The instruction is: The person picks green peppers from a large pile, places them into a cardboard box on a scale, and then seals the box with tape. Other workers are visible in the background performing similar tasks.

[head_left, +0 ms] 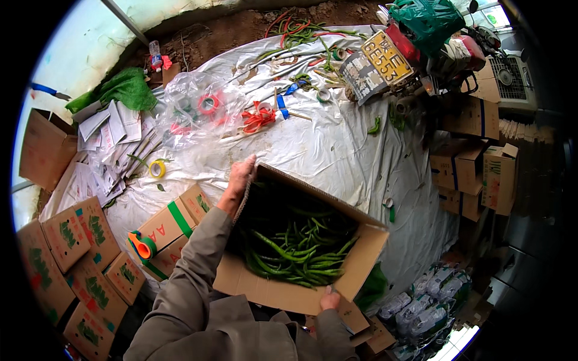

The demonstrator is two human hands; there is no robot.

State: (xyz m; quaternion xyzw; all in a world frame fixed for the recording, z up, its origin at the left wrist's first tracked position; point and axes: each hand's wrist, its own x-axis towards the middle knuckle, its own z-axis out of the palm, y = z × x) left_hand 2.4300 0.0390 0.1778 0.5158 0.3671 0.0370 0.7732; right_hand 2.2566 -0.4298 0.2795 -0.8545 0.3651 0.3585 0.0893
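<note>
An open cardboard box (367,248) is tilted in front of me. Long green chili peppers (301,246) lie heaped inside, mostly toward its near right side; shadow darkens the far left of the inside. My left hand (241,177) is closed on the rim at the far left corner, its fingers partly hidden by the wall. At the near edge, my right hand (329,299) grips the cardboard with the thumb showing and the other fingers out of sight. Left of my forearm, an orange tape dispenser (143,246) rests on a carton with green tape (164,230).
Printed cartons (96,289) are piled at the left, more boxes (463,168) at the right. A motorcycle (460,51) stands at the far right. White sheeting (337,150) covers the floor, with clear plastic (192,114), tape rolls and loose peppers (301,33) on it. Wrapped bundles (430,298) lie near right.
</note>
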